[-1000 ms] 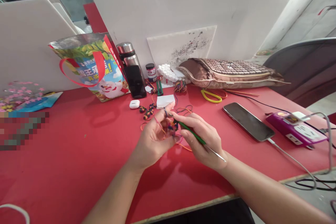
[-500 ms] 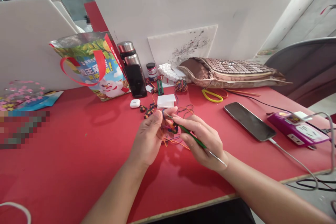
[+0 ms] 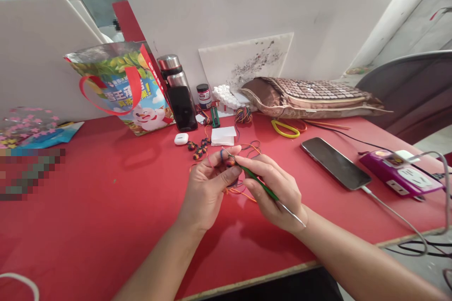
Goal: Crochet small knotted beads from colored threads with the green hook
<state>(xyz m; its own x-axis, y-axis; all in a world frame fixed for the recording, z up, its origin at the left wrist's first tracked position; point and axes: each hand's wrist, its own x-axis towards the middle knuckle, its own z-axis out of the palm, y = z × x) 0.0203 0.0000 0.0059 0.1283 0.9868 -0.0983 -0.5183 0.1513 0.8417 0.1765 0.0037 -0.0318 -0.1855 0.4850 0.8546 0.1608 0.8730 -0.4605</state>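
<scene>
My left hand (image 3: 208,188) pinches a small multicoloured crochet piece (image 3: 230,162) between thumb and fingers, with a dark blue strand looped over its index finger. My right hand (image 3: 277,193) is closed around the green handle of a crochet hook (image 3: 261,181); the hook's tip meets the piece, and its metal rear end points toward the right wrist. Part of the piece is hidden by the fingers. Orange and purple yarn (image 3: 243,194) trails on the table below. Just beyond the hands lie finished-looking dark knotted pieces (image 3: 201,149) and a white paper pad (image 3: 223,136).
Across the red table (image 3: 106,225) stand a printed bag (image 3: 123,89), a steel flask (image 3: 176,75), a black phone (image 3: 182,108) and a white earbud case (image 3: 181,139). To the right are yellow-handled scissors (image 3: 285,129), a charging phone (image 3: 335,163), a purple power strip (image 3: 402,174) and a cushion (image 3: 310,96).
My left thumb has moved down and right onto the crochet piece, and the left hand has turned slightly. The right hand with the hook has barely moved.
</scene>
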